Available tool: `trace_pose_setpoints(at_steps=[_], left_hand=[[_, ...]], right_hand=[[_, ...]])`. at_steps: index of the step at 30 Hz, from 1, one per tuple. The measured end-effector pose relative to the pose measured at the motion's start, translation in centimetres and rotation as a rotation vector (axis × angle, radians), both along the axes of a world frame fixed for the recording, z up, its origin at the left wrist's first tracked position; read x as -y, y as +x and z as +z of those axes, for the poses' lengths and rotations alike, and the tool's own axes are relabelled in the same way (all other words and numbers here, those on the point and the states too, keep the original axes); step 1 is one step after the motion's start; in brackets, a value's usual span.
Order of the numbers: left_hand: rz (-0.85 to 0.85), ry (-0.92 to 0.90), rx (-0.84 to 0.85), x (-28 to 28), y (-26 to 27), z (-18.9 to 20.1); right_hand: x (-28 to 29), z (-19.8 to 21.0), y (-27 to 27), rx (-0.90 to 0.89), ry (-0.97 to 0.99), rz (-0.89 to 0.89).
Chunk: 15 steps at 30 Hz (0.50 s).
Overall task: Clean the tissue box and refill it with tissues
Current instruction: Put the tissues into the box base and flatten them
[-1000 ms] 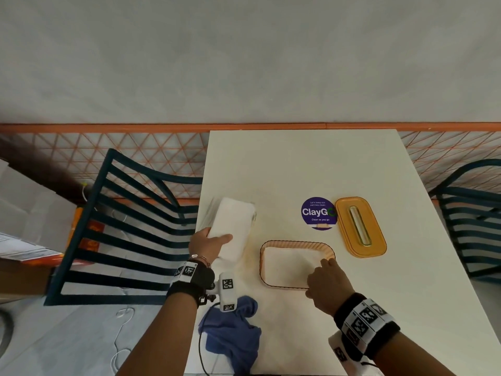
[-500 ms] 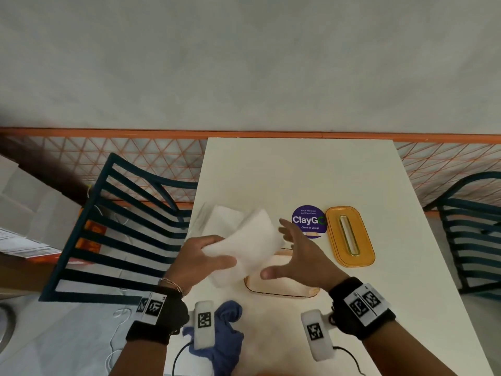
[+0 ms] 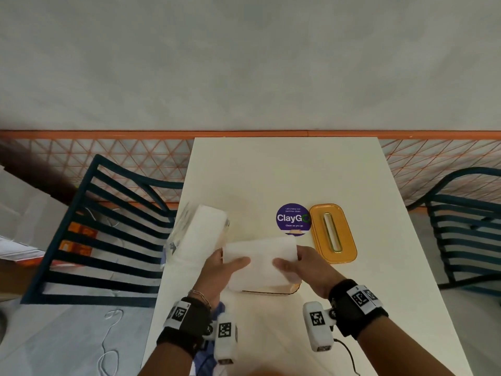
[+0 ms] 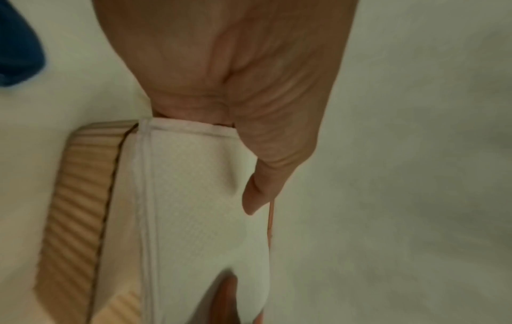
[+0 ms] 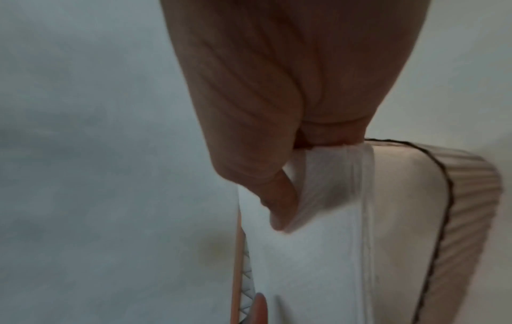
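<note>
- Half a second ago the left hand (image 3: 222,270) alone held the stack of tissues (image 3: 260,263) tilted in the air, with the right hand (image 3: 303,270) open and reaching toward it; now both hands hold the stack, one at each short end, level over the tissue box (image 3: 271,290).
- A second ago the right hand rested on the rim of the box and the left hand lay on the pack of tissues (image 3: 202,234); both hands have since come together above the box.
- The left hand grips the left end of the stack, thumb (image 4: 257,197) pressed on top and fingers curled underneath.
- The right hand grips the right end the same way, its thumb (image 5: 277,210) denting the top sheets.
- The stack lies flat with its long axis running left to right, in line with the long side of the box beneath it; it covers most of the box's opening.
- Whether the stack already rests inside the box cannot be told.
- The box sits on the table (image 3: 284,172) near the front edge, its ribbed wall showing below the tissues in both wrist views.
- The orange lid (image 3: 333,232) lies slot up to the right of the box, long axis pointing away from the person, just beside a round purple sticker (image 3: 292,219).
- The pack of tissues lies at the left edge of the table, and a blue cloth (image 4: 16,43) lies near the left wrist.
</note>
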<state>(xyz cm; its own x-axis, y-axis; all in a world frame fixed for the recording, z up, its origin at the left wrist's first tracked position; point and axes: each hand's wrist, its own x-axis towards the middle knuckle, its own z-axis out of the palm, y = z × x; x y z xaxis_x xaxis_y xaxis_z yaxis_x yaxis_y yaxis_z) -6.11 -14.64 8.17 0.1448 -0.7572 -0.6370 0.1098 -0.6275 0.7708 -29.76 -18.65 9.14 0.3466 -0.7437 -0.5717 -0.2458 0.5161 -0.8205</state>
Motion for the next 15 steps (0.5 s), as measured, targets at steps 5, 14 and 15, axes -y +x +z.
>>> trace_pose_setpoints(at_steps=[5, 14, 15], left_hand=[[-0.027, 0.089, 0.207, 0.0, -2.0, -1.5], [-0.202, 0.171, 0.343, 1.8, -3.7, -0.7], [-0.206, 0.174, 0.349, 1.9, -3.8, -0.6]], right_hand=[[-0.6, -2.3, -0.1, -0.054, 0.079, -0.018], [-0.6, -2.8, 1.6, -0.174, 0.073, -0.067], [-0.6, -2.9, 1.7, -0.178, 0.07, -0.068]])
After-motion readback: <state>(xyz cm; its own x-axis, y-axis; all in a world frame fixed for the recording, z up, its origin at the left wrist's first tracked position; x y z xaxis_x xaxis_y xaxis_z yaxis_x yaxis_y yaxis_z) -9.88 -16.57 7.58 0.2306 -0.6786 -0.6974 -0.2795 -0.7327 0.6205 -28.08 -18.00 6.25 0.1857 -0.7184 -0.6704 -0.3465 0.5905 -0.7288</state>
